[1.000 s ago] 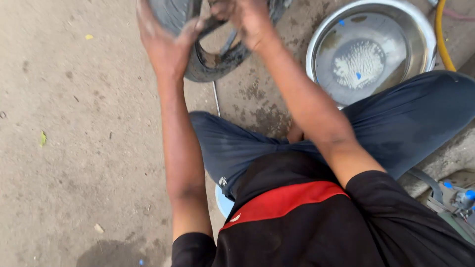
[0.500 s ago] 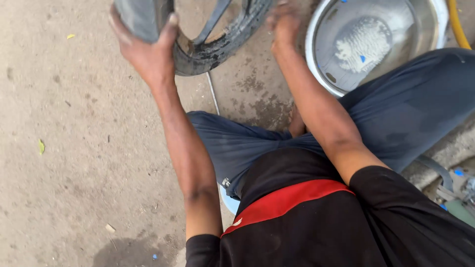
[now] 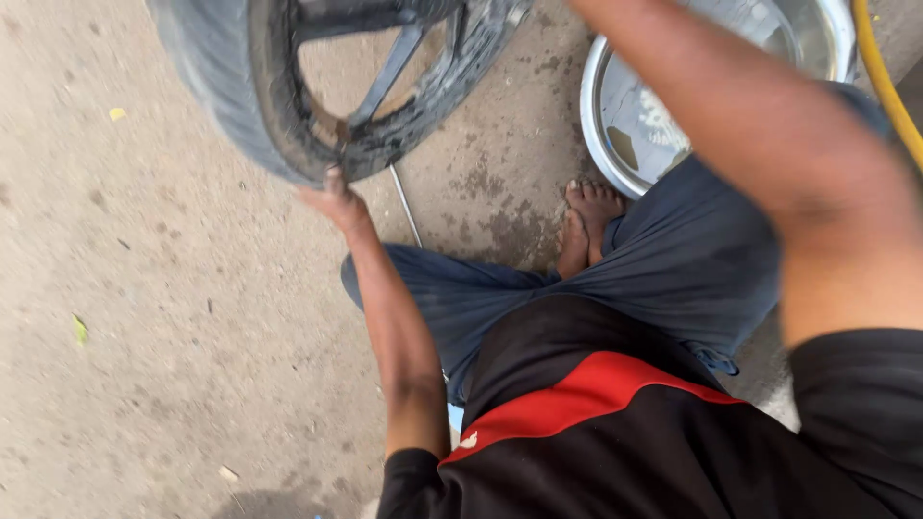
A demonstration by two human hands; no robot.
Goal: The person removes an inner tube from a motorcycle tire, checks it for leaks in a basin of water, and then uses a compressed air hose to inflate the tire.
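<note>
A black spoked wheel with a worn grey tyre (image 3: 221, 106) fills the top left, standing tilted over the concrete ground. My left hand (image 3: 334, 200) reaches up from below and grips the tyre's lower edge, fingers pressed on the rubber. My right forearm (image 3: 769, 125) crosses the upper right, blurred and close to the camera. It runs off the top edge, so my right hand is out of view. I sit on the ground in dark blue trousers with my bare feet (image 3: 586, 226) tucked in front.
A round metal basin (image 3: 598, 135) holding water sits at the upper right, partly behind my arm. A yellow hose (image 3: 886, 91) runs along the right edge. A thin metal rod (image 3: 408, 213) lies on the stained concrete below the wheel. A leaf (image 3: 80, 330) lies at the left.
The wheel has come closer and lower in view. My left hand slid from the tyre's upper side to its lower edge. My right hand has gone out of the top of the frame.
</note>
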